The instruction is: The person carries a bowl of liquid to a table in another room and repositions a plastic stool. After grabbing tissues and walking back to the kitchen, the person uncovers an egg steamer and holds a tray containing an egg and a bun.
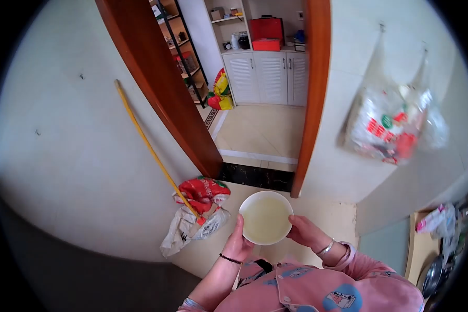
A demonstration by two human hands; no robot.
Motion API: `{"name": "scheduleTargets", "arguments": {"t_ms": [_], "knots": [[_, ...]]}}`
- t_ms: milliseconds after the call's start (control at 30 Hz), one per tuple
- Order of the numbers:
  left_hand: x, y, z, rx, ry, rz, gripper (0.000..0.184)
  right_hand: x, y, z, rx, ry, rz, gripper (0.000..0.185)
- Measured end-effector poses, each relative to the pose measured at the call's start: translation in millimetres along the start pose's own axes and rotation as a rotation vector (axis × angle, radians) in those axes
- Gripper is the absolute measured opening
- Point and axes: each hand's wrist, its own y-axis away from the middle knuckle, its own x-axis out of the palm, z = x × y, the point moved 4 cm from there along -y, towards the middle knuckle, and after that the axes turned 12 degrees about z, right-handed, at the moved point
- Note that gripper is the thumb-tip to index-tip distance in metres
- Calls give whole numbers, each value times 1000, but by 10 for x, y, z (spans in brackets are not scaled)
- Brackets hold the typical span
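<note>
A round white bowl (266,240) with pale, cloudy yellowish liquid in it is held level in front of my body. My left hand (237,242) grips its left side, the thumb at the rim and the other fingers hidden beneath. On the right side of the bowl, my right hand (306,232) holds the rim in the same way. Both hands touch only the bowl.
Ahead is a doorway with a brown frame (317,93) and a black threshold (257,177). A yellow-handled broom (151,151) leans at the left wall over red and white sacks (200,195). Plastic bags (387,125) hang on the right wall. White cabinets (270,78) stand beyond.
</note>
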Motion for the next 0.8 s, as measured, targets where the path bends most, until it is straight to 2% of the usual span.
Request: {"name": "scheduleTargets", "arguments": {"t_ms": [133,167,333,400,500,567,667,733,800], "knots": [[-245,-933,-700,7,-12,-29,63,-460,-1091,437,-21,-12,8,47],[-336,-1204,-849,56,-8,6,63,-592,-1375,518,-25,-17,6,47],[-800,-2404,-1755,13,-6,29,63,-981,-2700,1078,-90,-55,37,47],[-901,-2868,-2142,33,-9,112,63,-1113,-3197,1331,-92,-76,52,47],[-1021,-3469,-2672,-27,-16,22,64,-1301,-3931,1747,-86,-66,51,48],[-1139,-3938,-2977,-3,-18,54,63,-1486,-4444,2008,-98,-36,63,47],[-1273,-4638,-3374,85,-55,81,61,-1913,-5159,2345,-27,-32,43,45],[-1408,-5093,-3665,155,-80,71,60,-2163,-5656,2577,-3,-98,112,43],[-1588,-5516,-3833,124,3,53,58,-2396,-6062,2820,38,6,101,42]]}}
